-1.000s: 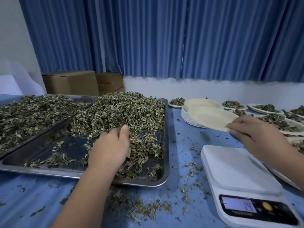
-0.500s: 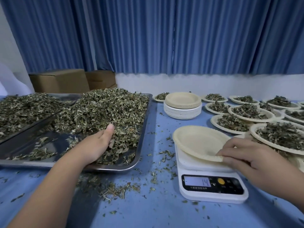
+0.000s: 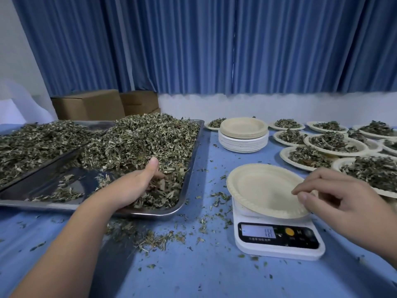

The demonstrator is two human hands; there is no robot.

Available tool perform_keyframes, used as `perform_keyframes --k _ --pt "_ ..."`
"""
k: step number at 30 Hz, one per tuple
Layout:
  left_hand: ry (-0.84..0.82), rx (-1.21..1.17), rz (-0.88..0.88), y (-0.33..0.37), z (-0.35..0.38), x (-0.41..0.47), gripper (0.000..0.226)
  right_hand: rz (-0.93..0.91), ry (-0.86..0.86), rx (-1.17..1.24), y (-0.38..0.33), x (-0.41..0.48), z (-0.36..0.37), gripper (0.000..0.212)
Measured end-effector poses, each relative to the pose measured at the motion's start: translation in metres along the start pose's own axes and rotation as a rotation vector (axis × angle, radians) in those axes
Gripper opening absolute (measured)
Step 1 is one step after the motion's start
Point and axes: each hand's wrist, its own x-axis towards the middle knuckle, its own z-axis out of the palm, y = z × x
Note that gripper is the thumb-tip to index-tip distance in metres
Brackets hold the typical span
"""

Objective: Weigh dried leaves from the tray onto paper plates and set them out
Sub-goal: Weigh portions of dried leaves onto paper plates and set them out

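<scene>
Two hands: left (image 3: 131,186) dug thumb-up into dried leaves (image 3: 146,138), grip hidden; right (image 3: 335,201) loosely curled over plate (image 3: 262,188).

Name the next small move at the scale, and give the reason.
Probably lift a handful across: the left hand is dug into the dried green leaves on the steel tray, and the round beige paper plate on the white digital scale sits empty, right hand at its rim.
</scene>
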Motion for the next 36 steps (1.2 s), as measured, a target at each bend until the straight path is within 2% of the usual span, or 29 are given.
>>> perform_keyframes --k 3,5,7,9,11,13,17,20,24,33,36 --pt "0.082 -0.122 0.039 0.004 -0.001 -0.007 0.076 0.041 0.057 -0.007 0.000 0.000 0.000 0.018" --pt "0.127 -0.103 0.061 0.008 0.004 -0.013 0.073 0.063 0.087 -0.032 0.003 0.001 0.000 0.016" --pt "0.138 0.027 0.051 0.010 0.010 -0.018 0.079 0.078 0.103 -0.052 0.005 0.001 0.000 0.022" --pt "0.075 0.194 0.008 0.015 0.016 -0.025 0.081 0.093 0.108 -0.043 0.006 0.001 0.000 0.025" --pt "-0.008 0.286 -0.024 0.019 0.021 -0.031 0.075 0.105 0.119 -0.041 0.007 0.002 0.001 0.025" --pt "-0.001 0.313 -0.018 0.025 0.025 -0.034 0.070 0.107 0.127 -0.047 0.008 0.002 0.002 0.023" --pt "0.103 0.367 -0.012 0.033 0.032 -0.033 0.084 0.117 0.137 -0.044 0.009 0.002 0.003 0.023" --pt "0.028 0.409 -0.038 0.032 0.035 -0.034 0.089 0.121 0.142 -0.046 0.009 0.002 0.003 0.024" --pt "-0.011 0.474 0.021 0.032 0.038 -0.037 0.092 0.128 0.148 -0.037 0.009 0.002 0.004 0.024" --pt "0.171 0.657 0.118 0.039 0.058 -0.039 0.051 0.122 0.143 -0.037 0.011 0.003 0.005 0.027" --pt "0.243 0.668 0.124 0.040 0.062 -0.036 0.048 0.117 0.147 -0.047 0.013 0.003 0.005 0.028"
